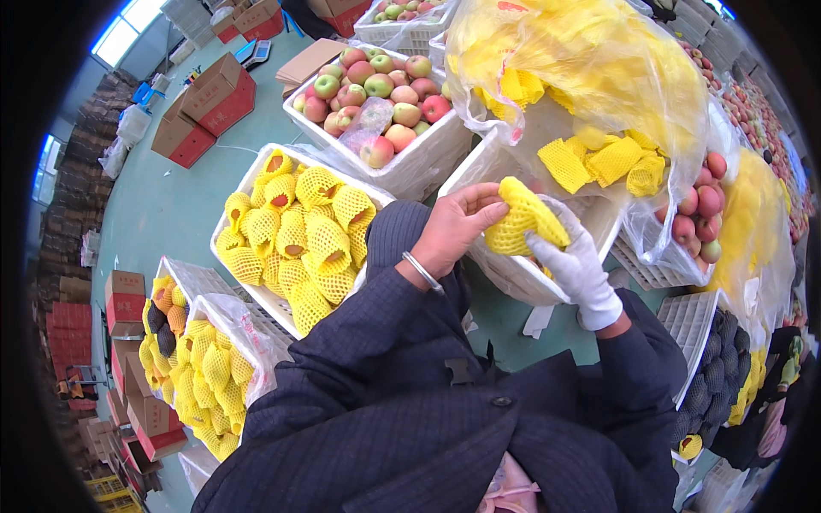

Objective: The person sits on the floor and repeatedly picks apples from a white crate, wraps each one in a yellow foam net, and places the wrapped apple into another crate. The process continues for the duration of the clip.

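A yellow foam fruit net (pixel 523 221) is between my two hands, over a white plastic-lined crate (pixel 468 170). My left hand (pixel 458 221), bare with a metal bangle at the wrist, pinches the net's left edge between thumb and fingers. My right hand (pixel 571 269), in a white glove, grips its lower right side. The net bulges, but whether fruit sits inside is hidden. Loose flattened foam nets (pixel 600 160) lie on the far side of the crate. To my left, a white crate (pixel 221 224) is filled with net-wrapped apples (pixel 292 224).
Bare apples (pixel 385 90) fill a crate ahead. A large clear bag of yellow nets (pixel 596 58) drapes over the crates. More wrapped fruit (pixel 211 378) stands lower left; black-netted fruit (pixel 712 365) is at right. Cardboard cartons (pixel 218 93) sit on the green floor. Another person (pixel 763 410) is at far right.
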### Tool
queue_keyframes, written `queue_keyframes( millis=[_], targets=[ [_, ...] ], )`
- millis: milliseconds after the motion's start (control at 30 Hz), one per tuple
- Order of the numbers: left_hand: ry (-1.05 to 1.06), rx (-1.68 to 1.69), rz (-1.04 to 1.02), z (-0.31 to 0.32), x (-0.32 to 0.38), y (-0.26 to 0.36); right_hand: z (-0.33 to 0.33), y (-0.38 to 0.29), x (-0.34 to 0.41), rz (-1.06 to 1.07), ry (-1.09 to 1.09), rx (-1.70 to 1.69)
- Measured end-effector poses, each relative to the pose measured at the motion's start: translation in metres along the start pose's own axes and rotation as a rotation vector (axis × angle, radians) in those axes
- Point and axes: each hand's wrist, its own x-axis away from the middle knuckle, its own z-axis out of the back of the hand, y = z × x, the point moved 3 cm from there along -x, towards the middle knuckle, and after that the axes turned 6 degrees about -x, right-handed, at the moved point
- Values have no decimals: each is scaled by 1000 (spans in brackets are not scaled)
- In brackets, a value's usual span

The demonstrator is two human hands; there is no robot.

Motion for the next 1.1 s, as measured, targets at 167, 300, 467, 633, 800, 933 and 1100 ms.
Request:
queue_keyframes(
  millis=[167,300,467,633,800,933,1100],
  targets=[
    [-13,201,-35,4,22,0,-23,-3,33,65,-243,-119],
    [-60,53,-202,7,41,1,-16,8,23,-145,-58,-590],
    [-155,13,-152,-5,54,-5,-27,50,29,-176,-128,-241],
    [-412,618,223,0,64,-9,-25,28,28,-64,-103,-576],
    [-565,752,414,3,91,-53,-36,49,29,-318,-128,-1035],
    [-412,760,227,11,67,-23,-30,67,22,-269,-263,-485],
    [-490,977,208,1,57,-24,-9,105,-40,-367,-270,-365]
  ],
)
